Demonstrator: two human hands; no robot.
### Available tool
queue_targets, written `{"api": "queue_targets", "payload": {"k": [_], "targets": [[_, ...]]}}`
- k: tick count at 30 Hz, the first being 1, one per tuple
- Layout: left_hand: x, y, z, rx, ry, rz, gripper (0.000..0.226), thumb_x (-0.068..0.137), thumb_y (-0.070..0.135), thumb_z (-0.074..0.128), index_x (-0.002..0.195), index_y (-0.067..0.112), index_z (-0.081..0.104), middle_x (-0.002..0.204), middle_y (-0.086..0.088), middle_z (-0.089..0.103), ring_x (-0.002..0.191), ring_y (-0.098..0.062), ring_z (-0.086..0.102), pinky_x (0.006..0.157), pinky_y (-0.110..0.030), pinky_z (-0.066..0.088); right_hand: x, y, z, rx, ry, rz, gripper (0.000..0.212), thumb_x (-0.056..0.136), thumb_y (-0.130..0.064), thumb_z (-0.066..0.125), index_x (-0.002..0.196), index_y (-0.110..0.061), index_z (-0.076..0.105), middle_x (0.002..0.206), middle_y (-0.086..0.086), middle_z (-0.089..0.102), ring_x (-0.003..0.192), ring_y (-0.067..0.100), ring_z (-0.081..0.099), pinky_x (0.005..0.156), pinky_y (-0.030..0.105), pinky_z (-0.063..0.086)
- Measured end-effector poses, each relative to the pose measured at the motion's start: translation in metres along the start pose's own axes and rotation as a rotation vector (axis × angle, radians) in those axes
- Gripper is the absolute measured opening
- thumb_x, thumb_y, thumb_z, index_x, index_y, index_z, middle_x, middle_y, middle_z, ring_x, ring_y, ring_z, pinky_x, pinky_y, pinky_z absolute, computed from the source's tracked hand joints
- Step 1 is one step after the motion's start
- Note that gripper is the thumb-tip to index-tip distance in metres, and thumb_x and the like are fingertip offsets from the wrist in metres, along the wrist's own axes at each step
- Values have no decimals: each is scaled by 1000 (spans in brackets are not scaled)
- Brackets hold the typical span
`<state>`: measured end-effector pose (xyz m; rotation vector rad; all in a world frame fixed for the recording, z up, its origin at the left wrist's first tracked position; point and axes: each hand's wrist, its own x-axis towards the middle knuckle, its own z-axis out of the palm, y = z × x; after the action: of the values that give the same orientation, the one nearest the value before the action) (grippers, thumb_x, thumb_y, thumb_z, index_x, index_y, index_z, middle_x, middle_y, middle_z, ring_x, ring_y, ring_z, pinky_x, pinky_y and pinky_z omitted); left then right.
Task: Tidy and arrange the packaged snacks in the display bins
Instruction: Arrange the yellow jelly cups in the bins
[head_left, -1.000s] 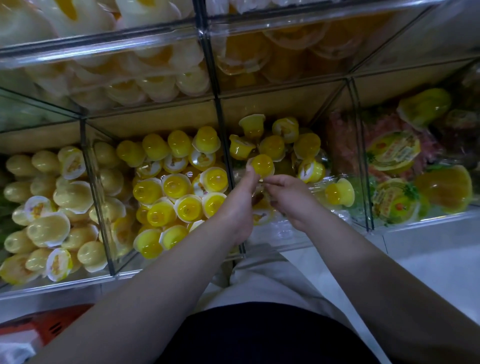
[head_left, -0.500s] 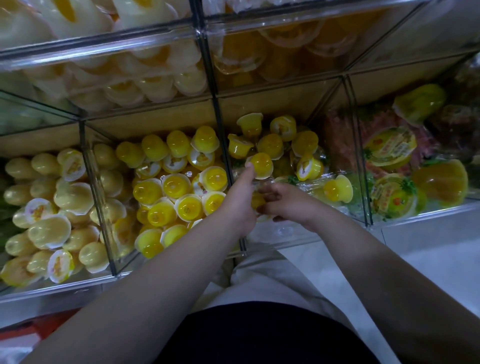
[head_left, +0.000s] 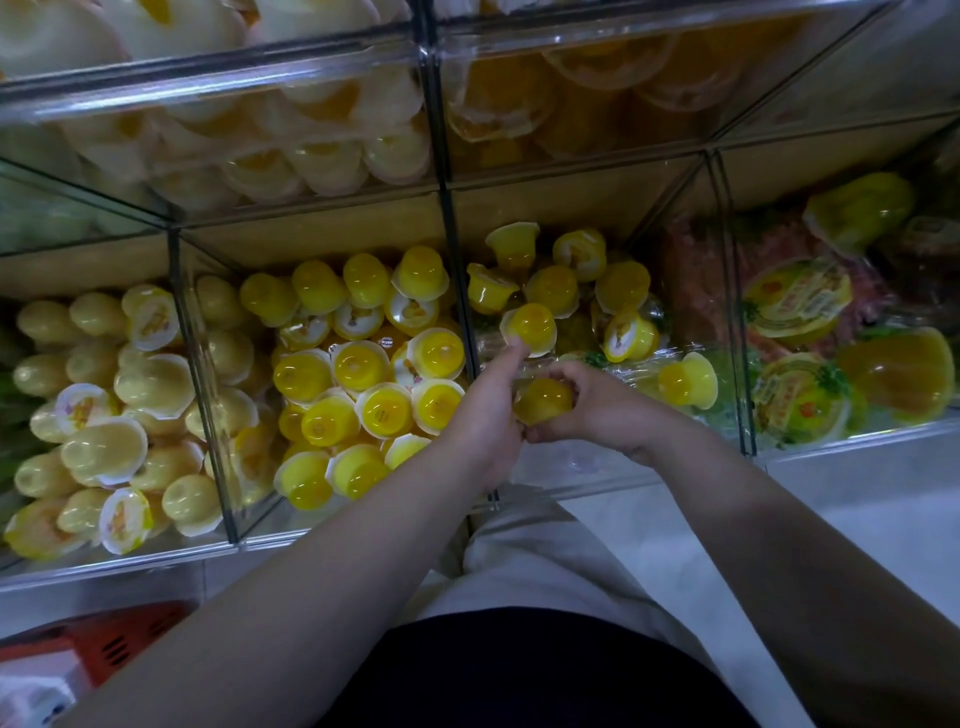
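Observation:
Small yellow jelly cups fill the clear middle bin (head_left: 470, 332). In the sparser bin to its right, my right hand (head_left: 602, 408) curls its fingers round one yellow jelly cup (head_left: 543, 400), held low near the bin's front. My left hand (head_left: 485, 415) sits right beside it, wrist against the divider, with one straight digit reaching up to touch the rim of another jelly cup (head_left: 530, 327). The rest of that hand's fingers are hidden behind it. More loose cups (head_left: 685, 382) lie on clear plastic bags in this bin.
A bin of pale yellow cups (head_left: 104, 405) stands at the left and a bin of larger labelled jelly tubs (head_left: 800, 301) at the right. Upper bins (head_left: 311, 119) hold bigger pale cups. A red basket (head_left: 119, 639) sits at the lower left; white floor (head_left: 857, 519) at the right.
My right hand has lifted a yellow cup into plain view between the two hands. My left hand keeps its digit on the same cup.

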<state>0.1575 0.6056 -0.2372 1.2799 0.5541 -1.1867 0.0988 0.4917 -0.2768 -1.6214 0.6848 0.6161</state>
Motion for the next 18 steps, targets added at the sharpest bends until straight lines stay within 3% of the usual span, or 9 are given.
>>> {"api": "queue_targets", "payload": {"k": [1, 2, 6, 8, 11, 13, 14, 16, 18], "targets": [[1, -2, -1, -8, 13, 23, 50, 102, 42, 33, 143, 15, 42, 90, 9, 55, 53, 10, 60, 52, -12, 49, -1, -2, -1, 29, 11, -11, 58, 64, -11, 89, 111, -23, 58, 106, -3, 65, 99, 13, 62, 88, 31, 51], [3, -2, -2, -25, 21, 38, 49, 102, 41, 33, 142, 13, 42, 92, 8, 56, 50, 9, 60, 50, -15, 50, -3, -3, -2, 53, 19, -31, 53, 64, -9, 88, 105, -25, 58, 106, -2, 65, 98, 14, 62, 87, 30, 52], [3, 1, -5, -154, -10, 36, 48, 103, 39, 35, 140, 10, 44, 127, -6, 56, 88, -12, 64, 59, -25, 51, -9, -7, -1, 57, 97, -106, 51, 63, -8, 88, 100, -28, 58, 102, -7, 64, 97, 14, 61, 84, 31, 52], [4, 3, -8, -180, -4, 38, 45, 102, 37, 37, 134, 7, 49, 118, -8, 60, 92, -20, 63, 61, -28, 52, -12, -10, 0, 52, 147, -135, 54, 62, -13, 89, 105, -30, 60, 104, -11, 61, 100, 13, 58, 83, 30, 50], [6, 4, -12, -200, -16, 46, 31, 101, 26, 44, 117, 3, 57, 96, -12, 64, 77, -20, 65, 53, -23, 53, -17, -18, 1, 96, 189, -170, 54, 65, -12, 87, 109, -31, 62, 101, -13, 60, 89, 6, 58, 64, 17, 46], [6, 5, -14, -230, -16, 38, 27, 101, 22, 45, 116, 3, 59, 96, -14, 66, 77, -20, 66, 52, -22, 53, -19, -24, 0, 126, 186, -183, 53, 68, -9, 85, 110, -29, 62, 98, -11, 63, 85, 4, 60, 60, 11, 47], [5, 7, -15, -239, -17, 36, 30, 102, 22, 44, 119, 2, 58, 100, -15, 68, 82, -22, 67, 56, -23, 55, -19, -26, 0, 145, 181, -188, 52, 68, -7, 85, 110, -29, 61, 98, -9, 66, 88, 6, 63, 66, 13, 52], [3, 10, -17, -248, -35, 29, 38, 103, 24, 40, 128, -2, 54, 116, -21, 67, 99, -29, 68, 68, -28, 60, -19, -31, -1, 172, 186, -198, 51, 69, -7, 85, 106, -32, 60, 100, 1, 71, 95, 16, 68, 86, 29, 57], [-1, 17, -22, -247, -45, 29, 42, 104, 27, 39, 129, -4, 53, 123, -25, 63, 115, -34, 62, 79, -32, 59, -20, -40, -1, 174, 203, -224, 48, 70, -7, 84, 103, -34, 62, 102, 14, 72, 97, 26, 68, 92, 45, 55]]}}
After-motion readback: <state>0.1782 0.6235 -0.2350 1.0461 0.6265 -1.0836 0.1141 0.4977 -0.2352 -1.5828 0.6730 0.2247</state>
